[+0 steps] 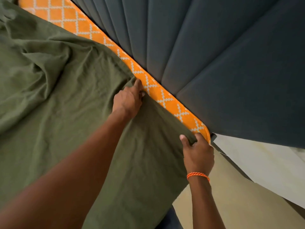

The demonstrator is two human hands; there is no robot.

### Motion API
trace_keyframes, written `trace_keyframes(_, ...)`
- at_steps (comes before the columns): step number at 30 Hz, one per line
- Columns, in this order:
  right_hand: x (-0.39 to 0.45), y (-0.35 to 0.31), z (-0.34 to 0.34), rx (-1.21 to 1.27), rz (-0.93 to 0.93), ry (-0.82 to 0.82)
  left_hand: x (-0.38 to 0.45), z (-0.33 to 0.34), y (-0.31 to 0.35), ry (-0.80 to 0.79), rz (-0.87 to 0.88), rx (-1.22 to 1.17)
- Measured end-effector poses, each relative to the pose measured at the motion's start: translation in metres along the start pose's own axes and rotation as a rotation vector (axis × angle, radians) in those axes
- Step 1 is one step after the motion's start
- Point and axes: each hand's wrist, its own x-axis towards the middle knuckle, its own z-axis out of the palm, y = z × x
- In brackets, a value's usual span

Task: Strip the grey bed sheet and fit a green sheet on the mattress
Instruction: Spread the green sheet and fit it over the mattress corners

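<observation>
The green sheet (49, 96) lies loose and creased over most of the mattress (158, 95), bunched into deep folds far out to the left of both hands. Its top edge runs diagonally from upper left down to lower right, parallel to the padded headboard (214, 55), and that edge line is its long axis in this view; the corner being worked points toward the lower right, at the mattress's rounded corner.

The left hand (127, 100) sits on that edge, forefinger stretched forward and the other fingers curled into the cloth, so its grip looks like a pinch on the hem. Just beyond its fingertip a strip of orange patterned mattress is bare, between the sheet and the headboard.

To the right and lower, the right hand (198, 154), with an orange bracelet (198, 176) at the wrist, has thumb and fingers closed round a fold of sheet right at the mattress corner.

The likely trouble: if the right hand pulls the corner over before the slack on the left is drawn up, the edge by the left hand may slide back and leave the orange strip uncovered. The gap beside the headboard looks tight, so tucking could jam fingers or leave the hem bunched. The sheet may also sit skewed.
</observation>
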Motion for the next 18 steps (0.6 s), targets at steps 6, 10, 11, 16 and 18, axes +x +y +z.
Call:
trace_keyframes(6, 0.030, -0.004, 0.012, 0.386, 0.056, 0.391, 0.003, 0.007, 0.040, 0.255, 0.055, -0.089)
trace_keyframes(10, 0.030, 0.006, 0.021, 0.428, 0.025, 0.456, 0.003, 0.017, 0.054, 0.336, 0.052, -0.239)
trace_keyframes(11, 0.030, 0.010, 0.020, 0.441, 0.017, 0.465, 0.000, 0.020, 0.056, 0.365, 0.054, -0.232)
trace_keyframes(16, 0.016, 0.012, -0.001, 0.493, 0.006, 0.502, -0.022, 0.032, 0.066, 0.517, 0.179, -0.325)
trace_keyframes(18, 0.012, 0.016, -0.002, 0.476, -0.032, 0.507, -0.026, 0.034, 0.062, 0.522, 0.226, -0.317)
